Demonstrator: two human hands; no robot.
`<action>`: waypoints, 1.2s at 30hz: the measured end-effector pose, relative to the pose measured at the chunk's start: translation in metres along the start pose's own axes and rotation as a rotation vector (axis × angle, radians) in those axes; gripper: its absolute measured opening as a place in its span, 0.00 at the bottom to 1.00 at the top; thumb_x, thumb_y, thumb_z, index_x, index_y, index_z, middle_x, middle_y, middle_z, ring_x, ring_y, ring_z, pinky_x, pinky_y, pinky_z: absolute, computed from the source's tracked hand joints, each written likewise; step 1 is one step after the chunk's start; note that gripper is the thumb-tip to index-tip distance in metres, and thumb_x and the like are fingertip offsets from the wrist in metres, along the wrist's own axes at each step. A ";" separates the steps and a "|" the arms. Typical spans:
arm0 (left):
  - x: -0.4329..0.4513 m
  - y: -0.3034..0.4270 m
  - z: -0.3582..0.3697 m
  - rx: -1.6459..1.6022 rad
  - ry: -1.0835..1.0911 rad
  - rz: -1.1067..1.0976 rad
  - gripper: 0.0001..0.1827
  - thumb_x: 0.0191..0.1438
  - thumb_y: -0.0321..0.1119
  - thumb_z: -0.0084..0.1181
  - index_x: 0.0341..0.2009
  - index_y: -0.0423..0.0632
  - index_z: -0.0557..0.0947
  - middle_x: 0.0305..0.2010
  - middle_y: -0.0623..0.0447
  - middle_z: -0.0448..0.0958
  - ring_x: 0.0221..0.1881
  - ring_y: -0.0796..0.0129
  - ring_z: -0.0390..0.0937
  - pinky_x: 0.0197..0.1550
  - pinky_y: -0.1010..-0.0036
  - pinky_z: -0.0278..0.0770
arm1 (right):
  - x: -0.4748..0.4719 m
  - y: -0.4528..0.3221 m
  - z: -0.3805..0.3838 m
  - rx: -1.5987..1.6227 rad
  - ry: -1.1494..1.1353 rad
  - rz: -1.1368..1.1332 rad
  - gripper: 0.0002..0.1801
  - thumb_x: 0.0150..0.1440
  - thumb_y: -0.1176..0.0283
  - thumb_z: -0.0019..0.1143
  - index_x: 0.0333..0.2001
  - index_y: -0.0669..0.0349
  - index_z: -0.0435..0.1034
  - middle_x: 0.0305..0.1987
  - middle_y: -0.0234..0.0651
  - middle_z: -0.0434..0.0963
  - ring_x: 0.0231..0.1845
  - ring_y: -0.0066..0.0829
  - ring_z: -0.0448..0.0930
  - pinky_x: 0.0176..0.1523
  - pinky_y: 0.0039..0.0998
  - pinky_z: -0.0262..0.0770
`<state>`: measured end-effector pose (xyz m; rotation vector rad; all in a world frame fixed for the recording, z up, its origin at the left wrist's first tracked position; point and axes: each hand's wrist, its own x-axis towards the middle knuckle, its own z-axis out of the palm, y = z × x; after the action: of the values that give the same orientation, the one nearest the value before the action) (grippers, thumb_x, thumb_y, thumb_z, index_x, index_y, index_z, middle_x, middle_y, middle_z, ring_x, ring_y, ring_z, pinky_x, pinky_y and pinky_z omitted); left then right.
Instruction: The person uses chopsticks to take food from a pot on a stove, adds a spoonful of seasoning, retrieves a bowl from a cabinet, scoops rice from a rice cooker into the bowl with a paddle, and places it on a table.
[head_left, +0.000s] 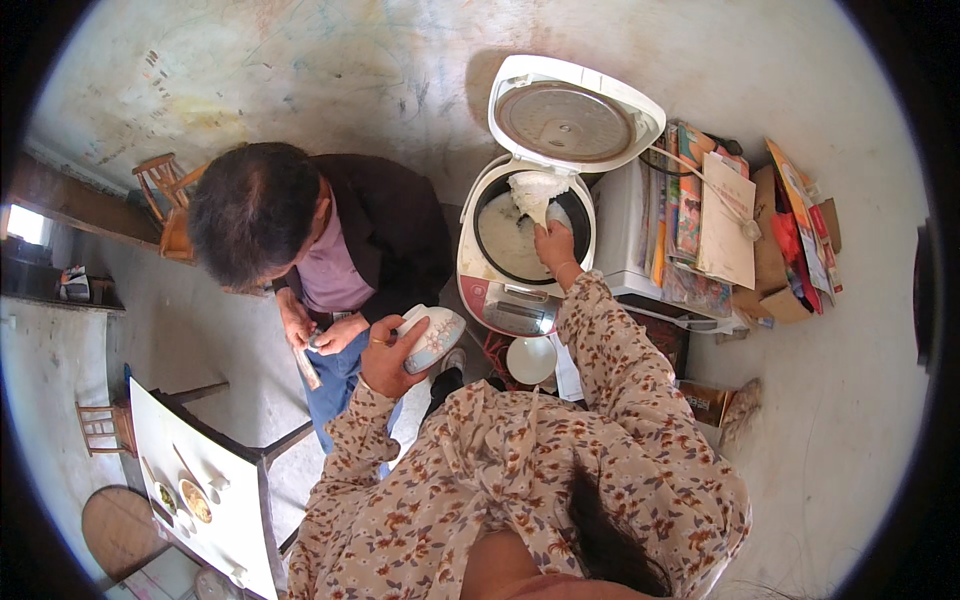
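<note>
My left hand (391, 358) grips a ceramic bowl (439, 339) with a blue band and painted flowers. The bowl is tipped on its side, left of the rice cooker (471, 259), and its inside is turned away from view. In my right hand (556, 246) is a rice paddle (541, 217), its blade loaded with a clump of white rice (531, 189). That hand reaches over the dark inner pot (579, 217), where more cooked rice (504, 238) lies. Hinged up at the back, the cooker's lid (566, 124) stands raised against the wall.
Another person (352, 225) stands close on the left, looking down at a small object in their hands. Papers and booklets (694, 202) are piled on a white appliance (619, 225) at right. A white bowl (531, 360) sits below the cooker. Dishes stand on a table (232, 495) at lower left.
</note>
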<state>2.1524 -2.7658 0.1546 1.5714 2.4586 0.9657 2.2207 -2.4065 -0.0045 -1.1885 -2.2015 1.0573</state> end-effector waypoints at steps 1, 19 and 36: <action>0.001 -0.002 0.000 -0.016 -0.018 0.009 0.38 0.26 0.31 0.67 0.51 0.56 0.74 0.45 0.45 0.64 0.42 0.54 0.68 0.40 0.69 0.70 | -0.006 -0.001 -0.005 -0.049 -0.010 0.026 0.16 0.47 0.63 0.52 0.26 0.69 0.68 0.26 0.54 0.73 0.30 0.53 0.74 0.36 0.42 0.69; 0.131 0.005 0.023 0.064 0.268 -0.108 0.34 0.39 0.35 0.63 0.54 0.51 0.68 0.41 0.43 0.65 0.42 0.52 0.66 0.45 0.66 0.67 | -0.054 -0.014 -0.068 0.116 -0.217 0.106 0.15 0.48 0.63 0.53 0.22 0.67 0.67 0.21 0.50 0.71 0.24 0.45 0.73 0.31 0.37 0.68; 0.155 -0.025 0.157 -0.689 0.156 -0.296 0.24 0.57 0.45 0.47 0.52 0.41 0.66 0.46 0.48 0.72 0.43 0.67 0.72 0.43 0.74 0.72 | -0.067 -0.127 -0.137 -0.595 -0.364 -0.367 0.09 0.50 0.70 0.49 0.31 0.64 0.63 0.23 0.50 0.74 0.28 0.51 0.76 0.31 0.44 0.71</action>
<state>2.1173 -2.5692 0.0565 0.9100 2.0045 1.6713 2.2820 -2.4481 0.1794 -0.7767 -3.0058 0.5027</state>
